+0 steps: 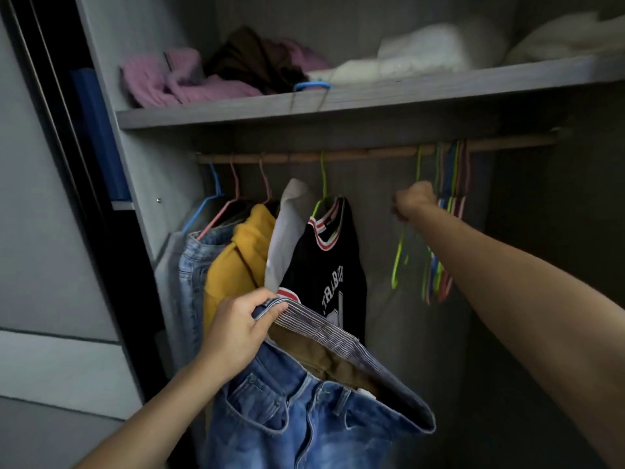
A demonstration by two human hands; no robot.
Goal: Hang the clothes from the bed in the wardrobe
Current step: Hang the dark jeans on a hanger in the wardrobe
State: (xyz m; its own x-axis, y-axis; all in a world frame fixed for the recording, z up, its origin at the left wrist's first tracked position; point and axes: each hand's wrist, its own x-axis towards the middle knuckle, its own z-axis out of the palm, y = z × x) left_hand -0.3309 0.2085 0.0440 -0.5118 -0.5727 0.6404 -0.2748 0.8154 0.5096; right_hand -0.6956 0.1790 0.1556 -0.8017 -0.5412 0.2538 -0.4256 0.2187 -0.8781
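Presently we record the left hand (pixel 236 328) gripping a bundle in front of the open wardrobe: thumb and fingers pinch a striped garment (pixel 324 333), with blue jeans (pixel 297 421) and a brown garment (pixel 318 360) hanging beneath. The right hand (pixel 413 202) is curled round a green hanger (pixel 396 265) hooked on the wooden rail (pixel 355 154), just beside a bunch of bare hangers (pixel 451 198). Further left on that rail hang a black jersey (pixel 324 262) and a yellow hoodie (pixel 233 262). Soft items lie on the shelf (pixel 372 96) above.

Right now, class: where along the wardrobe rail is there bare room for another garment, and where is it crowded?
Bare rail between the black jersey and the empty hangers at the right hand. Crowded left of the jersey and among those hangers.
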